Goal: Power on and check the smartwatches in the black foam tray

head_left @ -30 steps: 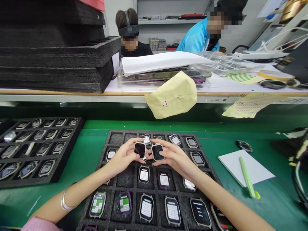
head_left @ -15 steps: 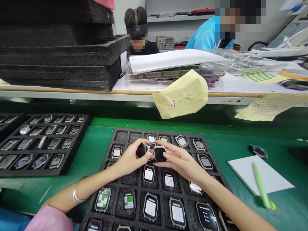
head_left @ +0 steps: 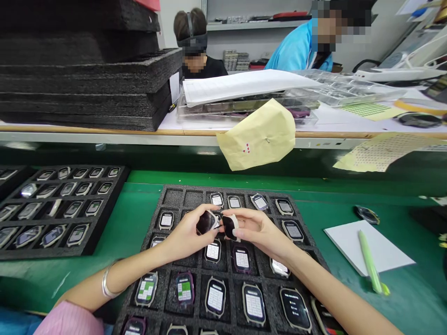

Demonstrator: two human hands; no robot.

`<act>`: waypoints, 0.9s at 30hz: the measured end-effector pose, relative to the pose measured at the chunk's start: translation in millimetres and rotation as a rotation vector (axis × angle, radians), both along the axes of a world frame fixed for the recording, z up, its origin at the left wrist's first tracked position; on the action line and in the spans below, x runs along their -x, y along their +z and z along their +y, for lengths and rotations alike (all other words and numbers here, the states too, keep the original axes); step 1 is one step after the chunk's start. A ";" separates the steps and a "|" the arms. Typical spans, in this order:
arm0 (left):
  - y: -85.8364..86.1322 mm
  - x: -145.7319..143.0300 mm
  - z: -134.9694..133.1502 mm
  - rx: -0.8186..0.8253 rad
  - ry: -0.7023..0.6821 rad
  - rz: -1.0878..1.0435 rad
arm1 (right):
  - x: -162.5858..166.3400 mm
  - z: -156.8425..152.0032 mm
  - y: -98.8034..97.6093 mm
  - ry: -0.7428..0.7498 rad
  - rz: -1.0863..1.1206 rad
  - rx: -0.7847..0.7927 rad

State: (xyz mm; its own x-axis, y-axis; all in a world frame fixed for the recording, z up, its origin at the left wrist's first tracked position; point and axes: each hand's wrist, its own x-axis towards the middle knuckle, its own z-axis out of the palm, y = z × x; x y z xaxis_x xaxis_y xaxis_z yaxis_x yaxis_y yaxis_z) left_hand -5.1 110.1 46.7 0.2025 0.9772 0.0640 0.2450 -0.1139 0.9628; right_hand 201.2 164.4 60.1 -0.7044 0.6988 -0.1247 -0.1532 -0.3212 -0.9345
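Both hands meet above a black foam tray (head_left: 223,272) whose compartments hold several square smartwatch bodies without straps. My left hand (head_left: 190,230) grips a smartwatch (head_left: 206,222) with a dark screen, thumb below and fingers above. Between thumb and fingers of my right hand (head_left: 260,228) is another smartwatch (head_left: 229,227), pale-cased and dark-screened, tilted on edge close to the first. Directly beneath lies a watch with a lit white screen (head_left: 213,251), beside a purple-cased watch (head_left: 241,258). A few compartments, such as those at the far left corner, hold nothing.
A second foam tray of watches (head_left: 75,221) lies to the left. At right are a white pad (head_left: 344,244), a green pen (head_left: 369,260) and a dark watch (head_left: 366,214). A shelf behind carries stacked black foam (head_left: 115,102) and plastic trays (head_left: 335,88). Two people sit beyond.
The watch in my right hand has turned from facing me to a more edge-on tilt. My left hand keeps its hold. The whole view has shifted slightly.
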 end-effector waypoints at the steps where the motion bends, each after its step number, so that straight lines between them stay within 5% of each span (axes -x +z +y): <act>1: 0.1 -0.3 0.0 -0.005 0.004 -0.005 | 0.5 0.4 -0.6 -0.003 -0.006 -0.002; 27: 10.0 0.3 0.6 -0.061 -0.019 0.096 | -3.5 1.1 4.1 0.023 -0.002 -0.011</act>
State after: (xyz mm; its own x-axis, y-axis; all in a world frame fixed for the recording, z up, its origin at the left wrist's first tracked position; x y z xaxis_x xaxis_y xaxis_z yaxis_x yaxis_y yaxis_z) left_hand -5.4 110.7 56.6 0.2289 0.9680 0.1025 0.3330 -0.1769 0.9262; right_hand 204.7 165.4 64.2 -0.7202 0.6836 -0.1187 -0.1436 -0.3142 -0.9384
